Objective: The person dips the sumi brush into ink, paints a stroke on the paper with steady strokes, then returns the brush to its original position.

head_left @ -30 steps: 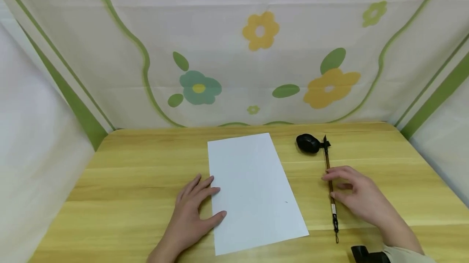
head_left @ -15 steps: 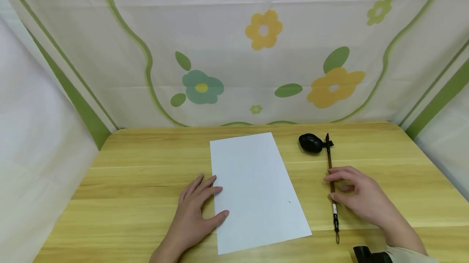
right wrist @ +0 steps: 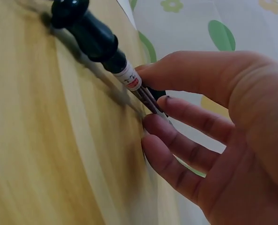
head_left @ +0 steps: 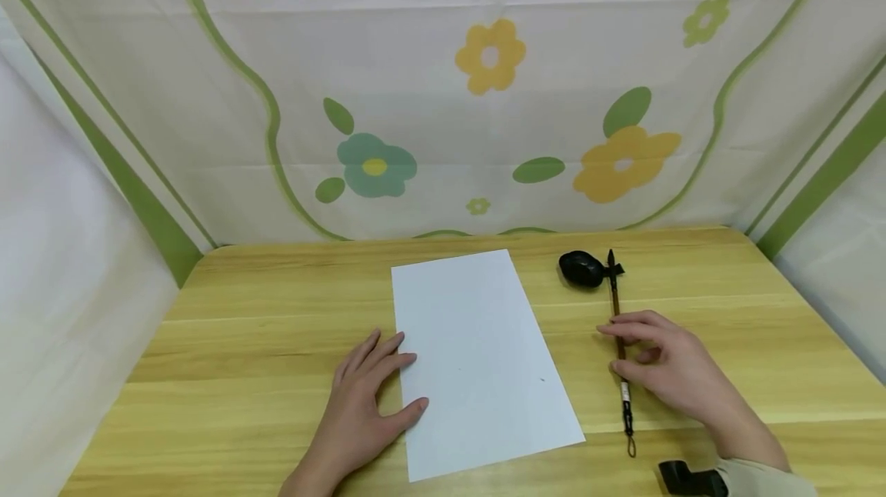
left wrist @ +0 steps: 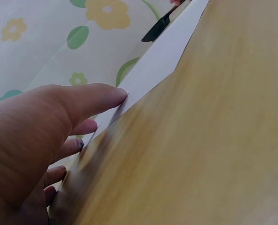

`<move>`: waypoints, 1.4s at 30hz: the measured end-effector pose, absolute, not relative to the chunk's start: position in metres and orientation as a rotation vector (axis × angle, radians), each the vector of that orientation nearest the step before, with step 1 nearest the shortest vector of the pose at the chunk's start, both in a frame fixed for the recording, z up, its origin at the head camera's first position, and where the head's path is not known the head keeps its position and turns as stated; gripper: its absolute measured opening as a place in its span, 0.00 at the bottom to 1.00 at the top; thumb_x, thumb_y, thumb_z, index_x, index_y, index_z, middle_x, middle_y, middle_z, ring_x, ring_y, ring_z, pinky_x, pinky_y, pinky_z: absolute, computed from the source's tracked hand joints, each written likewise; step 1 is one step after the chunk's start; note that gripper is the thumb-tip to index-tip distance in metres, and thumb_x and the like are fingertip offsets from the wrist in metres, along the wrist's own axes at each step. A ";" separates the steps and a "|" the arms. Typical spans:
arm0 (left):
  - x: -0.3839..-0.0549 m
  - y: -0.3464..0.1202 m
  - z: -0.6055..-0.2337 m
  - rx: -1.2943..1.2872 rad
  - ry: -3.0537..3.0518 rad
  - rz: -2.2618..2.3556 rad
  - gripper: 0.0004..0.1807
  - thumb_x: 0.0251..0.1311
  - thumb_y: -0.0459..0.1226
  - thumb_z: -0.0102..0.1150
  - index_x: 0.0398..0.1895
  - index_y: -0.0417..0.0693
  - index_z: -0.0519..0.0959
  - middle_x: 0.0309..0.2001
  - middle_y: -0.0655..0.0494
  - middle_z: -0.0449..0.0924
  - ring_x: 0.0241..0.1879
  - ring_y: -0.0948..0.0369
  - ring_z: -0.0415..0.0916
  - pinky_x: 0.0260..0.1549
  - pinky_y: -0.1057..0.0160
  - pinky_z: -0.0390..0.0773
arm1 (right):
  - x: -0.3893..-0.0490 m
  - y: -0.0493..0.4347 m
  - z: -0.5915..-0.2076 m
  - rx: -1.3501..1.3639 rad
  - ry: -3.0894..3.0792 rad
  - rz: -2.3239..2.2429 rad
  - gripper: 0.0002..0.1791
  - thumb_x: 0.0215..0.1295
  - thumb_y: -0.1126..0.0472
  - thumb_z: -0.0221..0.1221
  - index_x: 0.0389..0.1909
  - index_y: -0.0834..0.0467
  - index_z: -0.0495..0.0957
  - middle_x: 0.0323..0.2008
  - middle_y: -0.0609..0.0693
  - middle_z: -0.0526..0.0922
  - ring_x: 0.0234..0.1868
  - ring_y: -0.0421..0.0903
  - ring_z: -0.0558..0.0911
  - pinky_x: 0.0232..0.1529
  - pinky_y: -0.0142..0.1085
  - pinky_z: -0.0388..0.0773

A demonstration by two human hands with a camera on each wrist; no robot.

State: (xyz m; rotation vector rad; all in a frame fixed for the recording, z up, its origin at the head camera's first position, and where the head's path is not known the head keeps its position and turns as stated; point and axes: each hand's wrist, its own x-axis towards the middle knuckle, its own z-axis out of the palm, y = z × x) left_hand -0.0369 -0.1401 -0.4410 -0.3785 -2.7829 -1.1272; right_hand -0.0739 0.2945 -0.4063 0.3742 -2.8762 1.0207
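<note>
A sheet of white paper (head_left: 477, 374) lies on the table in the head view. My left hand (head_left: 370, 397) rests at its left edge, fingers spread, thumb and fingertips on the paper's margin. To the right, my right hand (head_left: 671, 362) pinches the brown handle of a writing brush (head_left: 614, 301) between thumb and fingers. The brush points away from me, its dark tip over the stub of a black oval object (head_left: 581, 270). In the right wrist view, the brush's black end (right wrist: 90, 35) and white label show beside the thumb, with a shadow on the table below.
The wooden table (head_left: 263, 374) meets a white flowered cloth (head_left: 429, 81) at its far edge, and more cloth hangs at both sides. A black device (head_left: 692, 479) sits at the right sleeve. A small dark mark is on the paper's right part.
My right hand has shifted slightly left, and the brush's looped end has swung a little left with it. My left hand and the paper stay put. The head view sways slightly.
</note>
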 end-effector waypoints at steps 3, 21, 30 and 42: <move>-0.037 -0.141 -0.440 -0.380 -2.783 -1.123 0.26 0.60 0.51 0.79 0.61 0.61 0.85 0.78 0.60 0.74 0.83 0.41 0.60 0.75 0.29 0.55 | -0.074 0.293 -0.407 0.372 -2.876 1.019 0.26 0.58 0.65 0.79 0.58 0.48 0.89 0.61 0.53 0.84 0.49 0.27 0.81 0.42 0.28 0.86; -0.035 -0.143 -0.441 -0.394 -2.776 -1.089 0.26 0.60 0.51 0.78 0.62 0.63 0.84 0.78 0.59 0.74 0.82 0.40 0.60 0.75 0.29 0.57 | -0.074 0.291 -0.413 0.323 -2.800 1.057 0.23 0.55 0.67 0.80 0.52 0.49 0.90 0.57 0.51 0.87 0.45 0.28 0.82 0.42 0.27 0.86; -0.035 -0.144 -0.443 -0.390 -2.776 -1.077 0.26 0.60 0.51 0.78 0.62 0.64 0.84 0.78 0.60 0.73 0.82 0.41 0.60 0.75 0.29 0.56 | -0.077 0.289 -0.415 0.290 -2.795 1.078 0.25 0.55 0.69 0.79 0.55 0.50 0.89 0.55 0.49 0.87 0.46 0.29 0.81 0.42 0.27 0.86; -0.035 -0.144 -0.444 -0.404 -2.754 -1.072 0.26 0.59 0.50 0.79 0.61 0.64 0.84 0.77 0.59 0.75 0.82 0.41 0.61 0.74 0.31 0.57 | -0.073 0.290 -0.415 0.161 -2.790 1.206 0.22 0.61 0.67 0.76 0.56 0.50 0.89 0.58 0.51 0.86 0.41 0.32 0.85 0.41 0.27 0.84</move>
